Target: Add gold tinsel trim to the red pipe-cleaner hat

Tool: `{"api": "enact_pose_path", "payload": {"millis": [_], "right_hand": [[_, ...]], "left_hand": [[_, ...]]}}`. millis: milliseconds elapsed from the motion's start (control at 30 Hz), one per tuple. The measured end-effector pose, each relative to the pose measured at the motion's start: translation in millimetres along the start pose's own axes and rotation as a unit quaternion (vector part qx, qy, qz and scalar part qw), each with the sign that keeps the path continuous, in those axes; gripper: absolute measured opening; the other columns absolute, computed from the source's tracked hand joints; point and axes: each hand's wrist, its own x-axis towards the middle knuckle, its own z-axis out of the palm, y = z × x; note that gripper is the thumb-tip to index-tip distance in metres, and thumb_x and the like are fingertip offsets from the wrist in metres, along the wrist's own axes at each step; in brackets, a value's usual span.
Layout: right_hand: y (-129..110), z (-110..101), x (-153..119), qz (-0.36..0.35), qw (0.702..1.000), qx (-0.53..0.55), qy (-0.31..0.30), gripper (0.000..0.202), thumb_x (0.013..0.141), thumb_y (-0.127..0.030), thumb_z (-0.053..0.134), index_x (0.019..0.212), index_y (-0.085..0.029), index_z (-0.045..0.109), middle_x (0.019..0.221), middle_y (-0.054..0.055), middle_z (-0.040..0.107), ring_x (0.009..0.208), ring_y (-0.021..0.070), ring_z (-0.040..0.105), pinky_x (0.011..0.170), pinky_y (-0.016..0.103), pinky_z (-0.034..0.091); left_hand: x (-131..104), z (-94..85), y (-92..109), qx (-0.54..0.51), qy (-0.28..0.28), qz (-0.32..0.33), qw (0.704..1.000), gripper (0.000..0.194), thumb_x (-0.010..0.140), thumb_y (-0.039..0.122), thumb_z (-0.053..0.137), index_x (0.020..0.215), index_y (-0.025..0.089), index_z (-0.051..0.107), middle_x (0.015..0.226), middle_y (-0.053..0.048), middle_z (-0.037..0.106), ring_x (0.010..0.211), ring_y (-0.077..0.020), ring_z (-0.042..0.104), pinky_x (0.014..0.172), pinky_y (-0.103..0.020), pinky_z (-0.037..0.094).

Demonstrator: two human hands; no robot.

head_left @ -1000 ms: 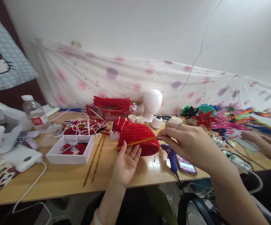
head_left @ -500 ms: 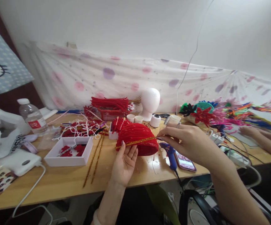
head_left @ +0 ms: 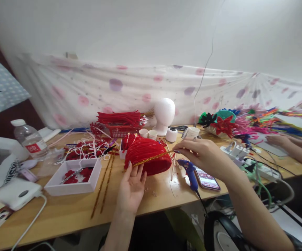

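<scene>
Evidently, the right hand (head_left: 205,157) pinches a thin glittery gold strip (head_left: 151,159) at mid-frame, its fingers hiding that end; the far side of the ribbed dome-shaped red piece (head_left: 145,150) behind the strip is out of sight from here. The left hand (head_left: 131,191) grasps that piece's lower-left edge, thumb over the strip. Below it, bare wooden bench (head_left: 155,195) runs to the front edge, with a blue glue gun (head_left: 191,174) near on the right. The strip slants lengthwise, rising rightward; the piece's open rim faces lower right.
</scene>
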Motion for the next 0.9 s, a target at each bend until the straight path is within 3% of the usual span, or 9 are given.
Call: {"api": "enact_pose_path", "payload": {"millis": [367, 700, 900], "right_hand": [[9, 20, 5, 0.024, 0.999, 0.009, 0.03, 0.013, 0.093, -0.019, 0.063, 0.094, -0.023, 0.075, 0.085, 0.0, 0.077, 0.065, 0.015, 0.067, 0.061, 0.026, 0.044], [15, 34, -1, 0.039, 0.996, 0.079, 0.009, 0.018, 0.096, -0.021, 0.055, 0.097, -0.022, 0.072, 0.091, 0.003, 0.077, 0.08, 0.0182, 0.07, 0.068, 0.027, 0.05], [21, 49, -8, 0.032, 0.99, 0.13, 0.048, 0.022, 0.096, -0.017, 0.053, 0.099, -0.022, 0.074, 0.093, 0.004, 0.076, 0.082, 0.0187, 0.07, 0.071, 0.029, 0.052]], "left_hand": [[-4, 4.1, 0, 0.011, 0.029, 0.009, 0.999, 0.027, 0.099, 0.02, 0.049, 0.083, 0.023, 0.07, 0.079, 0.001, 0.077, 0.085, -0.0161, 0.073, 0.079, -0.034, 0.049], [-5, 8.3, 5, 0.007, 0.048, 0.029, 0.998, 0.028, 0.1, 0.019, 0.048, 0.084, 0.023, 0.071, 0.079, 0.002, 0.076, 0.081, -0.0143, 0.072, 0.076, -0.032, 0.048], [-4, 7.0, 9, -0.007, 0.053, 0.03, 0.998, 0.031, 0.101, 0.017, 0.045, 0.084, 0.023, 0.071, 0.08, 0.002, 0.077, 0.081, -0.0155, 0.072, 0.078, -0.034, 0.047]]}}
